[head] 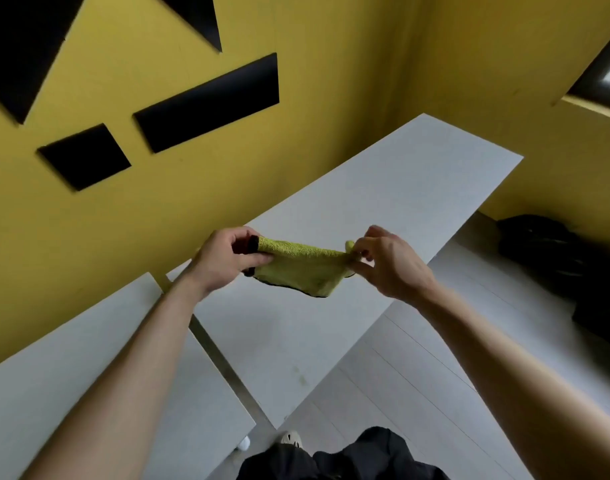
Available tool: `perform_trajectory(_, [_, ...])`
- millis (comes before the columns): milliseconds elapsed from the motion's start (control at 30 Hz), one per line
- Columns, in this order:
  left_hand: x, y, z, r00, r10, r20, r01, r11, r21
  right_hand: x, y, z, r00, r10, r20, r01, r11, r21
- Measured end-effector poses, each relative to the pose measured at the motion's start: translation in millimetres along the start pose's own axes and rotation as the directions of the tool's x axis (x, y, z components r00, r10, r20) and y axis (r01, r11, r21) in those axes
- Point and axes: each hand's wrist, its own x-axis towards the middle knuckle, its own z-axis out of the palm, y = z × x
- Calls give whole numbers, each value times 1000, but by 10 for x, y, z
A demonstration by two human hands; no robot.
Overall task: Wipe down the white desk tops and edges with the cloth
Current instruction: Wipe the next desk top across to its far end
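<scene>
The cloth (301, 266) is held stretched above the desk (383, 188), pinched by the left hand (227, 259) and right hand (388, 263), and could be dropped if either pinch is loosened.

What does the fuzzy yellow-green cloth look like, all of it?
The fuzzy yellow-green cloth looks like soft terry microfibre with thin black trim along its lower edge. Folded over, it is stretched between two hands: the left hand grips one end, the right hand pinches the other. It hangs above the long white desk top, not touching it.
</scene>
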Motion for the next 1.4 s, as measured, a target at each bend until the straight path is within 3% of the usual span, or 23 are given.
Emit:
perform_trajectory(67, [54, 67, -114, 999, 9, 35, -9, 1000, -9, 149, 54, 55, 997, -58, -49, 57, 998, -27])
perform_trajectory(133, [81, 124, -127, 999, -1, 39, 2, 1000, -20, 305, 50, 86, 1000, -30, -2, 30, 999, 45])
perform_trajectory(200, [101, 148, -72, 998, -53, 33, 58, 985, -162, 444, 63, 120, 1000, -17, 22, 14, 990, 144])
perform_trajectory(267, [145, 181, 31, 987, -158, -12, 139, 899, -416, 527, 67, 156, 999, -40, -26, 45, 974, 224])
perform_trajectory(333, [174, 225, 166, 969, -229, -93, 155, 855, -495, 607, 143, 185, 997, -52, 48, 37, 959, 282])
perform_trajectory(433, [155, 317, 297, 927, -189, -325, 141, 976, -167, 694, 366, 155, 897, -126, 424, 46, 980, 195])
perform_trajectory(467, [151, 336, 318, 918, -151, -366, 150, 988, -30, 704, 459, 116, 848, -156, 506, 77, 982, 174])
perform_trajectory(533, [117, 347, 341, 901, -89, -424, 136, 987, 80, 747, 638, 77, 811, -183, 556, 98, 979, 179])
perform_trajectory(633, [-11, 363, 350, 874, -108, -474, 142, 989, 36, 818, 770, 121, 818, -175, 547, 114, 983, 144])
perform_trajectory(767, [-267, 314, 388, 846, -156, -510, 182, 983, 0, 936, 818, 163, 908, -217, 359, 143, 965, 221])
perform_trajectory(933, [-397, 295, 572, 770, -348, -534, 324, 935, -143, 989, 599, 118, 914, -329, 237, 259, 923, 283])
perform_trajectory(1000, [-467, 222, 542, 770, -312, -556, 315, 944, -94, 1026, 574, 132, 923, -327, 205, 260, 919, 297])
perform_trajectory(1067, [-597, 102, 442, 802, -271, -532, 358, 932, 64, 1052, 582, 128, 917, -307, 254, 248, 939, 238])
perform_trajectory(1167, [-767, -67, 314, 816, -318, -483, 439, 885, 158, 1030, 540, 120, 908, -236, 347, 170, 963, 211])
perform_trajectory(1267, [-801, -153, 332, 789, -375, -487, 474, 876, 93, 903, 338, 163, 887, -146, 438, -39, 921, 387])
perform_trajectory(1333, [-750, -160, 466, 791, -387, -475, 446, 895, 15, 784, 156, 256, 855, -93, 511, -237, 805, 544])
perform_trajectory(1400, [-711, -106, 677, 821, -370, -435, 396, 918, -31, 674, -69, 319, 801, -51, 597, -454, 599, 660])
